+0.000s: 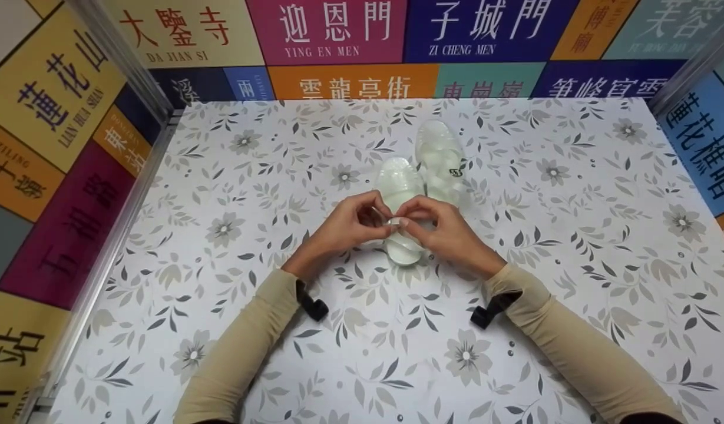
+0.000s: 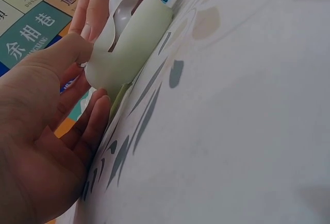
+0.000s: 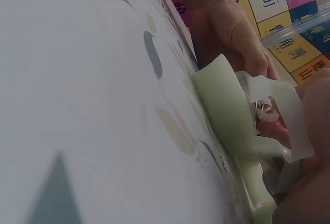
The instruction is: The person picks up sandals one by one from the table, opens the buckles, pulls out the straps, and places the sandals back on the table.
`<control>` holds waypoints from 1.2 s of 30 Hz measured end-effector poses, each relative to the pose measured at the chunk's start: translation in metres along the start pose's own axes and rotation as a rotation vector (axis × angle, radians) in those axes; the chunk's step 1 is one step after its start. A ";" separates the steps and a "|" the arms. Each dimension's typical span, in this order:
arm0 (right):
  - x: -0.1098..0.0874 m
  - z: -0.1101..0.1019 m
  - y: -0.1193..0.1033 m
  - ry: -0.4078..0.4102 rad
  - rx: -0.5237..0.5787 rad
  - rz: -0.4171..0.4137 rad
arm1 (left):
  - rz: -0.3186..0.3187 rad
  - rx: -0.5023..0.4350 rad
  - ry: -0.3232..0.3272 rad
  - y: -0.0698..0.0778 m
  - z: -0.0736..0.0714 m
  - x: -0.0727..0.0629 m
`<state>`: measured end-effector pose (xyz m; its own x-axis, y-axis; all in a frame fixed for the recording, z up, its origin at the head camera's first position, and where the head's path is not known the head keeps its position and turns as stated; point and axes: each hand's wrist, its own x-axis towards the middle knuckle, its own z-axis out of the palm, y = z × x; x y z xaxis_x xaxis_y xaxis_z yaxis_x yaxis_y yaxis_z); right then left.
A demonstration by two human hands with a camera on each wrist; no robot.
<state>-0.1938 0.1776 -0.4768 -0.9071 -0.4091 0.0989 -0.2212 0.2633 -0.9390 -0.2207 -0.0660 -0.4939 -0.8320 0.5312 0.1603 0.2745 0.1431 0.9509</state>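
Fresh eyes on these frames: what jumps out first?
Probably the multicoloured rectangular wall panels with large Chinese lettering, beyond and on both sides of the white table printed with grey leaves and flowers. Next, near mid-table, the bare left hand and bare right hand pinch the whitish strap of the nearer pale-green translucent sandal; its mate lies farther off, to the right.

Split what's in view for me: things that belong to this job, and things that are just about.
Belongs to the job:
nearer sandal
its strap
left hand and right hand, pinching at the strap
farther sandal, untouched, probably its pair

Just about:
floral tabletop, underneath
lettered panels, behind and at the sides
black wrist cameras
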 end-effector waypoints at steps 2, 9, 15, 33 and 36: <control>0.000 0.000 0.000 -0.003 0.008 0.002 | 0.000 -0.003 0.002 0.000 0.000 0.000; -0.001 0.000 0.001 0.001 0.009 0.019 | -0.008 -0.016 0.021 -0.002 0.000 0.000; -0.001 0.001 0.001 0.007 0.002 0.034 | -0.022 -0.025 0.022 -0.002 -0.001 0.000; -0.001 0.000 0.001 0.105 -0.167 -0.021 | -0.013 -0.141 -0.017 -0.004 -0.004 0.000; -0.001 0.000 0.001 0.099 -0.178 -0.018 | -0.003 -0.129 0.000 -0.003 -0.002 -0.001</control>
<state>-0.1929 0.1781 -0.4782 -0.9313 -0.3298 0.1547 -0.2891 0.4105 -0.8648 -0.2220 -0.0689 -0.4962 -0.8324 0.5313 0.1574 0.2080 0.0364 0.9774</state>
